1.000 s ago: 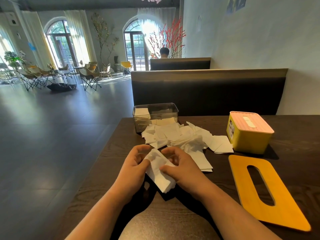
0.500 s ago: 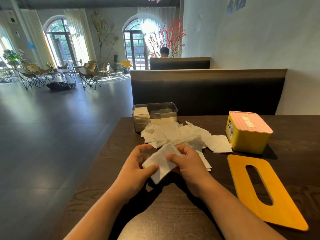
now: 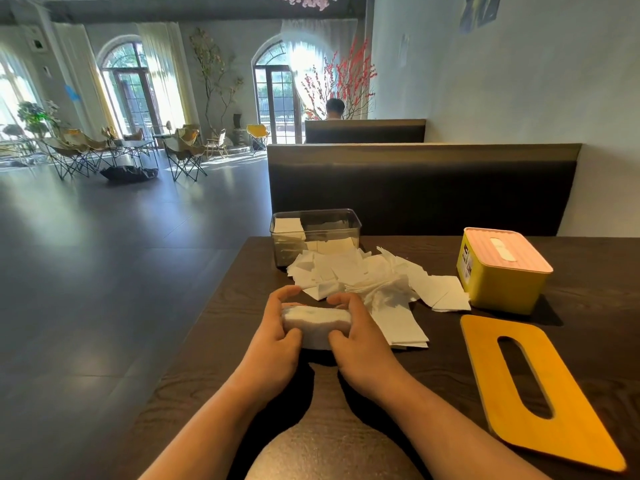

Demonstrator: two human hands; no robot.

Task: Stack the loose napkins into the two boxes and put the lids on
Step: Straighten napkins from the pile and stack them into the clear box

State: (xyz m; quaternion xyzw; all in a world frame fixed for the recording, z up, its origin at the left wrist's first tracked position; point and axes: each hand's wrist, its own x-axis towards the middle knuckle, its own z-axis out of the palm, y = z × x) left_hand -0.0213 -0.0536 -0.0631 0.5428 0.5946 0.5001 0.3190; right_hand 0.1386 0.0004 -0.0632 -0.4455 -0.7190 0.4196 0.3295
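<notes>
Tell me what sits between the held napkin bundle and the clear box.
Only the pile of loose napkins: it lies between the napkin bundle, gripped by the left hand and right hand, and the clear box, against its front wall. The box top is open, so lifting over the pile looks free.

Dark wood-grain table in the foreground. Behind it is a dark booth backrest, then a second backrest, above which a seated person shows. Red blossom branches stand beside an arched glass door. Folding chairs stand on the far floor at left.
</notes>
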